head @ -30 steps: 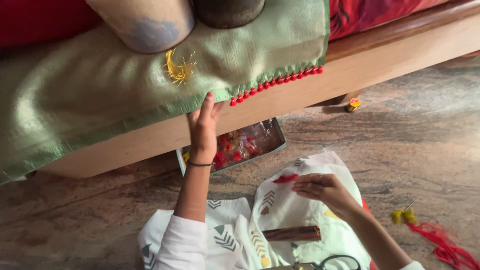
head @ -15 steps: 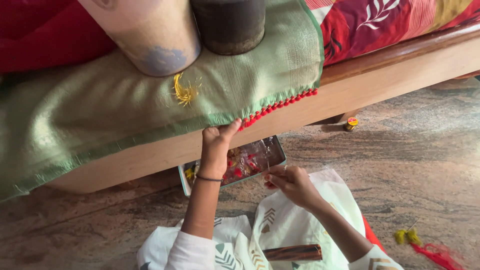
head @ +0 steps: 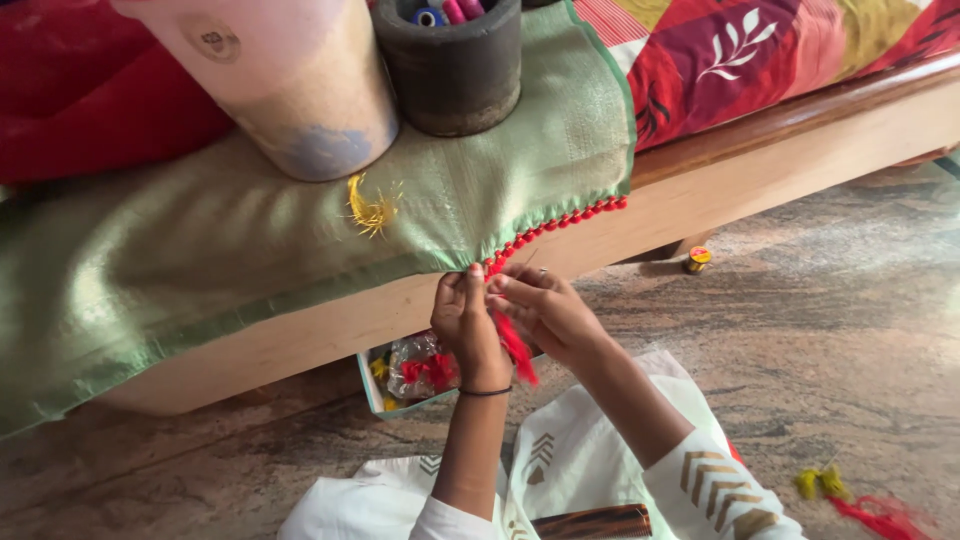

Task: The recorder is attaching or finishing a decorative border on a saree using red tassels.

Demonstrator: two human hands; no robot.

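Pinching the green cloth's hanging edge (head: 470, 262) with the left hand (head: 466, 322), fingers pressed together, the person keeps it taut while the right hand (head: 545, 310) pinches a red tassel (head: 514, 345) at the bead-trimmed border, the pots (head: 452, 65) weighing the cloth down.

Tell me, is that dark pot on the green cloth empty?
No, the dark pot on the green cloth holds thread spools.

Dark cylindrical thread holder (head: 452, 75), pale cardboard cylinder (head: 290, 90), small yellow thread spool (head: 697, 259) on stone floor (head: 850, 320).
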